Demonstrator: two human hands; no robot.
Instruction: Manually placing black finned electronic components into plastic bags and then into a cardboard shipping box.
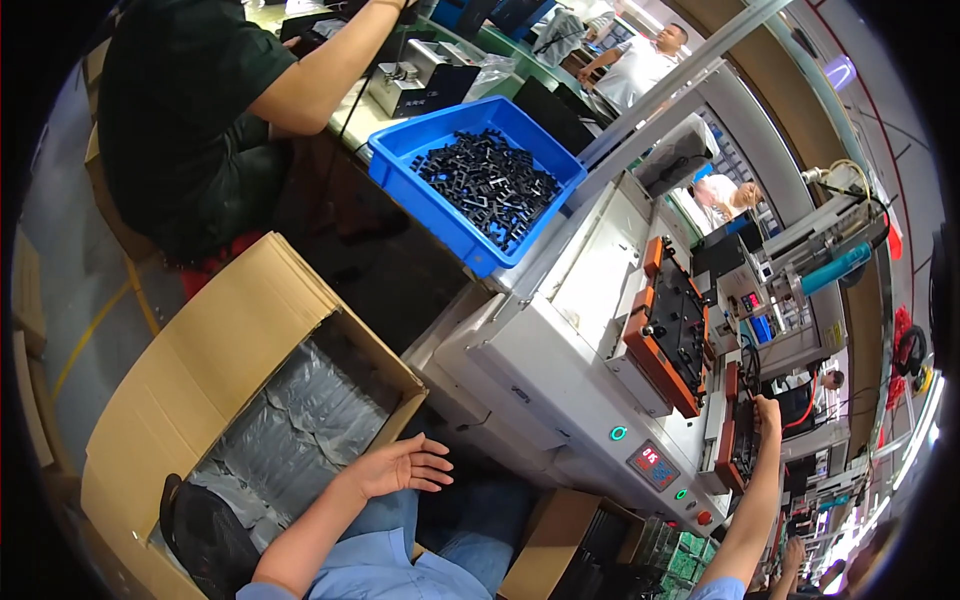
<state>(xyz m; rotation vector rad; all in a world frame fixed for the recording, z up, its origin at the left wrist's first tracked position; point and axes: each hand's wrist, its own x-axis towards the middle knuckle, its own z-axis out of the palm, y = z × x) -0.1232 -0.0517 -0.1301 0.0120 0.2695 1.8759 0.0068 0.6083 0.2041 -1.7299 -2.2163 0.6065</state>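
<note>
My left hand (405,467) hovers over my lap beside an open cardboard box (190,375). Its fingers are stretched out, with nothing in them. Grey plastic-wrapped packs (315,410) fill that box. My right hand (767,416) reaches far forward to the right, its fingers curled at the edge of a dark fixture with orange sides (732,430) on the machine. What those fingers hold, if anything, is hidden. Left of it sits a second orange-framed fixture (672,335) with a black plate and small black knobs on top.
A blue tray (400,165) of small black plastic parts (490,185) stands beyond the white machine (540,375), whose front has a lit display (653,465) and a red button (704,518). A smaller cardboard box (550,540) stands below. A co-worker in dark clothing (180,110) sits at far left.
</note>
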